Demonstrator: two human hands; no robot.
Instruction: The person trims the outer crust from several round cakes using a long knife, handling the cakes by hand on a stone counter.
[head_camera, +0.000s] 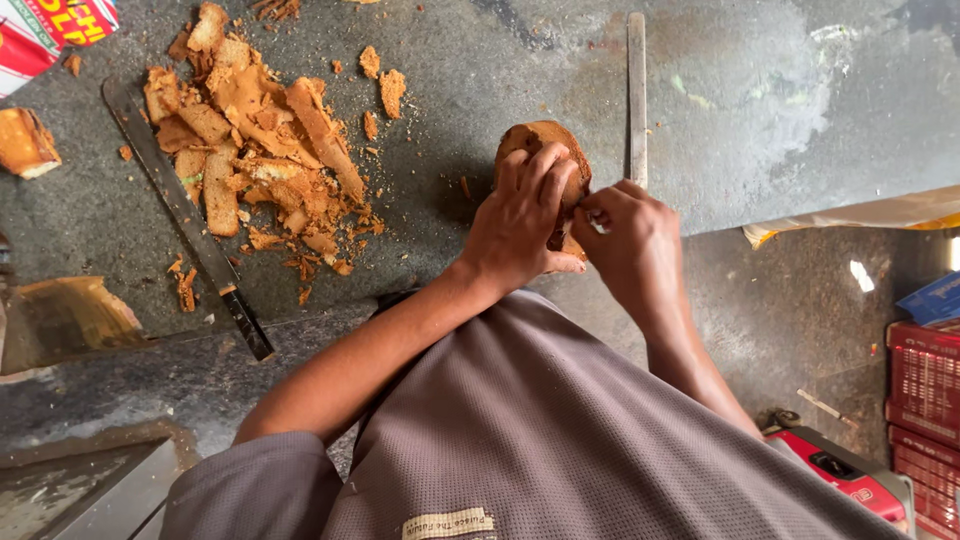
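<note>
My left hand (520, 215) wraps over a round brown cake or loaf (537, 138) that rests on the dark grey stone counter (760, 110). Its fingers spread over the top and side. My right hand (632, 240) is closed against the near right side of the loaf, pinching at its crust; whether it holds a piece or a small tool is hidden. Just behind the right hand lies a long flat metal blade (637, 90), pointing away from me.
A heap of brown crust trimmings (255, 150) covers the counter's left part. A long knife (180, 215) lies diagonally beside it. Red crates (925, 400) stand at the right, a red device (840, 475) below them, a red-and-white packet (45, 25) top left.
</note>
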